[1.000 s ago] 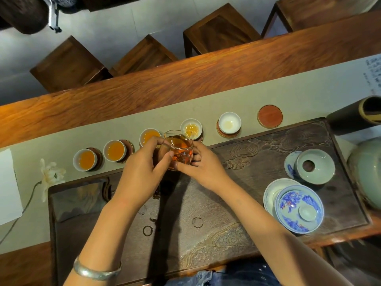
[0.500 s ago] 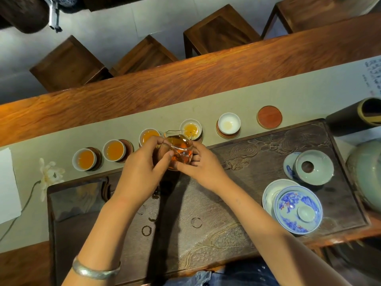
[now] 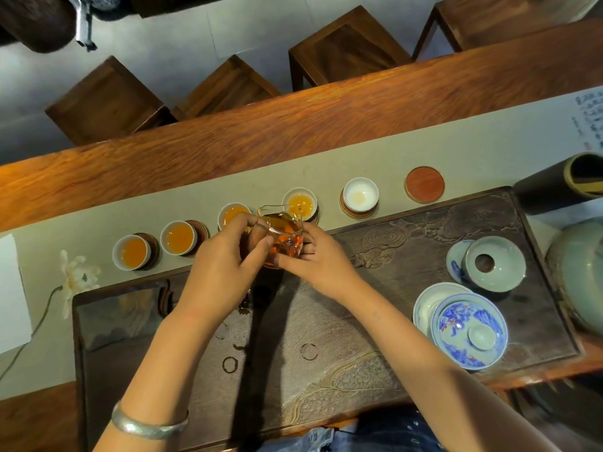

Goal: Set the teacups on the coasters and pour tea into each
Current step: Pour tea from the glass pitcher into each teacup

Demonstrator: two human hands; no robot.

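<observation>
Along the far edge of the tray, both hands are tipping the glass pitcher: left hand and right hand pinching its sides for steadiness, spout streaming into the fourth teacup on its coaster.

Head cam, steep down, close

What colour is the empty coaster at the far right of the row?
Reddish-brown with a thin pale rim, the empty coaster shows best in the head view.

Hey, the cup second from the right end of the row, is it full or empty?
Nearly empty: the cup shows its white bottom with only a pale trace of tea, unlike the amber cups to its left.
</observation>
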